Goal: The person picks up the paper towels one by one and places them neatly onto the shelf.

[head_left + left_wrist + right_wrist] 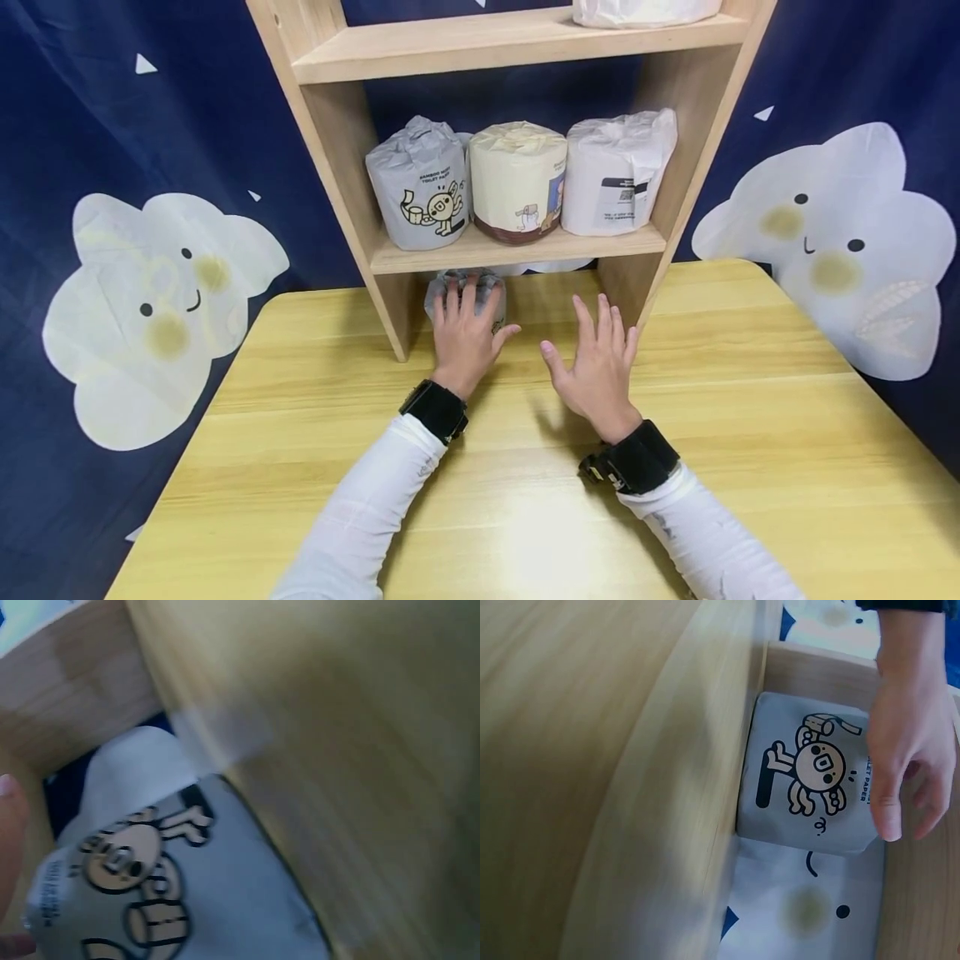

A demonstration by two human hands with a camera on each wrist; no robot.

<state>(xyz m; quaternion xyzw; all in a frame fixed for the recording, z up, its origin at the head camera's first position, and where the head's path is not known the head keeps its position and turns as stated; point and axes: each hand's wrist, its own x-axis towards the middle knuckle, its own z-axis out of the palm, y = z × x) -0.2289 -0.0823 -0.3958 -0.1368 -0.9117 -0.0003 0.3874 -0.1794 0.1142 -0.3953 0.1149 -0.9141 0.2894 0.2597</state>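
Note:
A grey-wrapped toilet paper roll [802, 772] with a cartoon figure stands on the tabletop in the left part of the shelf's bottom bay. My left hand [465, 337] lies over its top with the fingers spread and the thumb held out to the side, off the roll. Nothing is in my right hand [600, 379], which hovers over the table in front of the bay, fingers apart. In the left wrist view the roll's printed side [217, 885] fills the lower part.
Three wrapped rolls stand side by side on the middle shelf: grey [420, 187], cream [517, 179] and white [618, 175]. Another white roll [645, 10] is partly visible on the upper shelf [465, 42]. Wooden side panels flank the bottom bay; a blue curtain with clouds hangs behind.

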